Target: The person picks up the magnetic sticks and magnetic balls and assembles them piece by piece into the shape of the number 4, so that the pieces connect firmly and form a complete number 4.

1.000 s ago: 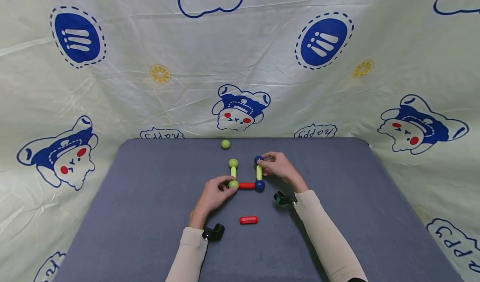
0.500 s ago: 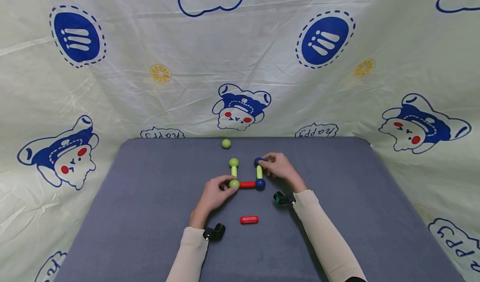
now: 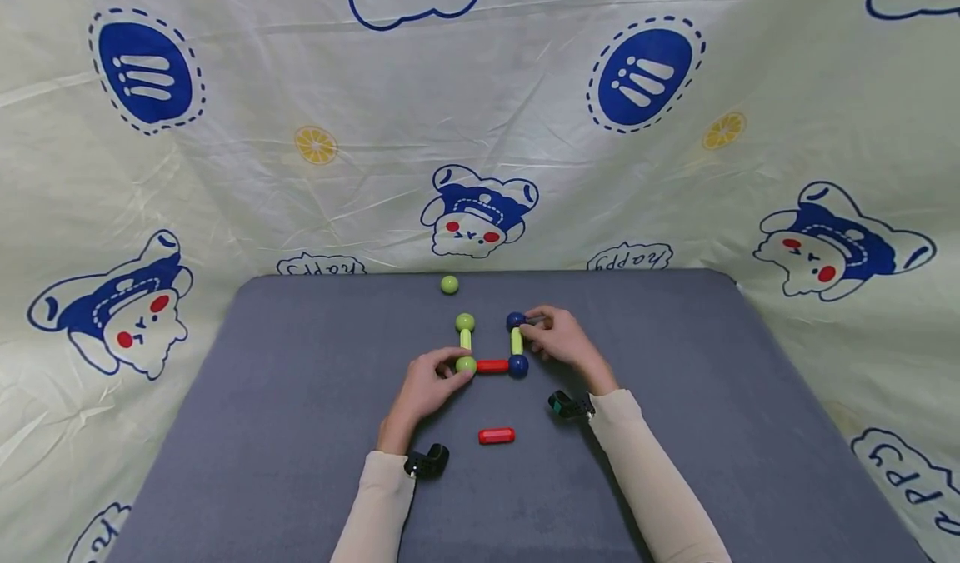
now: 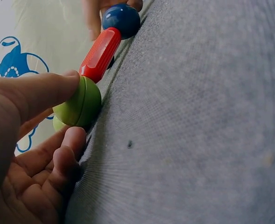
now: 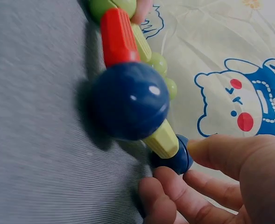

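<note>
A U-shaped frame of balls and rods lies on the grey table. My left hand (image 3: 427,390) pinches its near left green ball (image 4: 83,102) between thumb and fingers. A red rod (image 3: 492,366) joins that ball to the near blue ball (image 5: 130,100). Yellow-green rods (image 3: 517,341) run back from both near balls, one to a far green ball (image 3: 465,322), the other to a far blue ball (image 3: 515,321). My right hand (image 3: 561,338) holds this far blue ball with its thumb and fingertips, from the right side.
A loose red rod (image 3: 497,435) lies in front of the frame, between the forearms. One loose green ball (image 3: 449,284) sits by the back edge of the table (image 3: 300,430). Behind it hangs a printed cloth (image 3: 360,196).
My right fingers have shifted slightly to the right on the far blue ball, so more of it shows. My left hand and the frame hold nearly still.
</note>
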`<state>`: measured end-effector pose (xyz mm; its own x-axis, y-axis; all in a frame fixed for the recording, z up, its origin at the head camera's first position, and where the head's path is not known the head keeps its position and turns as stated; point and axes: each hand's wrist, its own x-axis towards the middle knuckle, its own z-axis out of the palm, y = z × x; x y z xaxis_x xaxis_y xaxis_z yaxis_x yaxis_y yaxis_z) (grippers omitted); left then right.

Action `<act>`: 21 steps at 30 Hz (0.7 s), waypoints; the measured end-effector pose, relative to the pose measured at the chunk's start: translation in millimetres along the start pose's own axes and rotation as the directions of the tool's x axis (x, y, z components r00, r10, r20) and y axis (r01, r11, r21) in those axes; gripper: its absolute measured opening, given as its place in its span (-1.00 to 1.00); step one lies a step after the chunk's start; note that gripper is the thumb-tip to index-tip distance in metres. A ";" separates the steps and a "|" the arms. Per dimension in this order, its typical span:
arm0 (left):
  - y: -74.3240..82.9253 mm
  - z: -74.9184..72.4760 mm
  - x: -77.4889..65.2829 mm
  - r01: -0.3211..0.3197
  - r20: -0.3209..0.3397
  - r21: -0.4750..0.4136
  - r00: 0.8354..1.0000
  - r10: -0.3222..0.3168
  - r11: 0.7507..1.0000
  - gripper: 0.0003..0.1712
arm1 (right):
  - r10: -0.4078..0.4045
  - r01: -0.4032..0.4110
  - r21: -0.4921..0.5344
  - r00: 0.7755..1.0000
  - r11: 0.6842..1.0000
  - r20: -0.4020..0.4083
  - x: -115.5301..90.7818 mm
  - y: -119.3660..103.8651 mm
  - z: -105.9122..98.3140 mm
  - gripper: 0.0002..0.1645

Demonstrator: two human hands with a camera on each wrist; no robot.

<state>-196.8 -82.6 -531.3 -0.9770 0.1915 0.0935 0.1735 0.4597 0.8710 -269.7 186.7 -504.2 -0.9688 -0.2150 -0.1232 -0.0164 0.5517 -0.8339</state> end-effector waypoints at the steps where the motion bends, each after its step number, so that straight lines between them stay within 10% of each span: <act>1: 0.0 -0.3 0.0 0.002 -0.001 0.000 1.000 -0.002 1.000 -0.65 | -0.006 0.006 0.002 1.000 1.000 -0.005 -3.7 0.7 0.9 -0.50; 21: 1.8 -0.5 -0.3 0.005 0.006 0.011 1.000 -0.005 1.000 -0.65 | -0.056 0.058 -0.028 0.997 0.998 0.050 -89.7 2.0 15.6 -0.55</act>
<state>-196.3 -82.2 -529.5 -0.9771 0.1944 0.0859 0.1697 0.4703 0.8661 -179.0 194.5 -503.2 -0.9527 -0.2858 -0.1030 -0.0790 0.5605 -0.8244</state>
